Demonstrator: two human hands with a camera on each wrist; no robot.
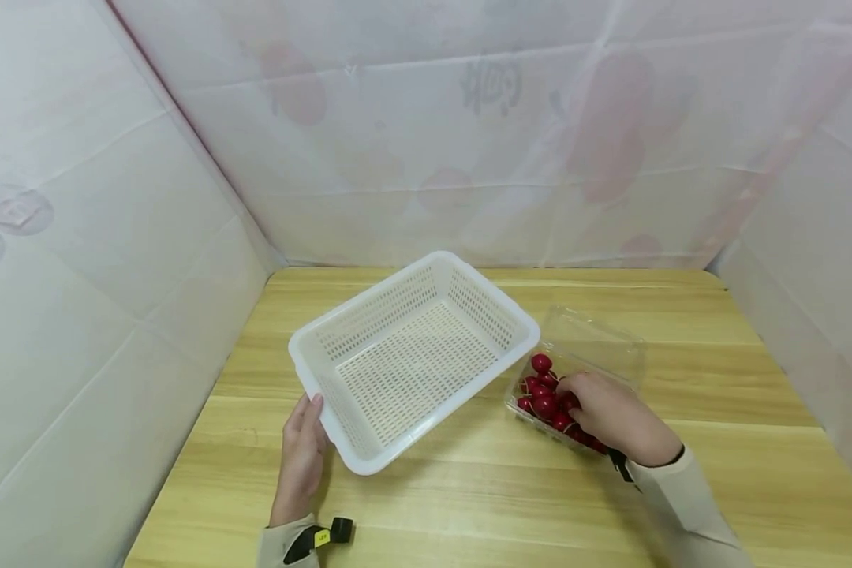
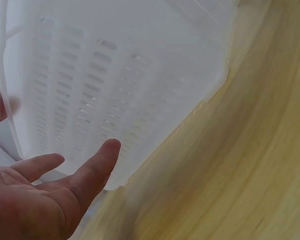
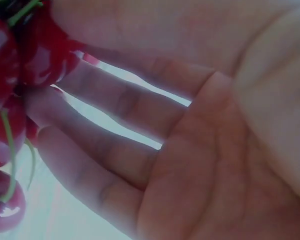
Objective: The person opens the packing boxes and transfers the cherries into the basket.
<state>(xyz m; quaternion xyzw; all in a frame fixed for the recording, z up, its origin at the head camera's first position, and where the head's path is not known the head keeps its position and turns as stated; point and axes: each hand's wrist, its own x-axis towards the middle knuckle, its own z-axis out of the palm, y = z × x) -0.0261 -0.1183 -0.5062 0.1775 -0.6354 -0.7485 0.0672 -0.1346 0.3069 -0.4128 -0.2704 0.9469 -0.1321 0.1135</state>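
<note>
My left hand (image 1: 303,454) holds a white plastic basket (image 1: 360,457) by its near-left rim, thumb over the edge and the other fingers at the outer side. The basket is tilted, and its slotted wall (image 2: 155,65) fills much of the left wrist view. To the right, my right hand (image 1: 614,414) reaches into a clear plastic box (image 1: 514,408) of red cherries (image 1: 543,406). In the right wrist view, thumb and fingers (image 3: 135,100) close around a glossy cherry (image 3: 40,55); green stems show on its neighbours. Part of the pile is hidden under my right hand.
The clear lid (image 1: 596,339) of the box lies folded back behind it. Below is a wood-grain table (image 1: 454,505), with pale fabric walls (image 1: 412,158) at the back and both sides. The basket's right corner overlaps the box's left edge in the head view.
</note>
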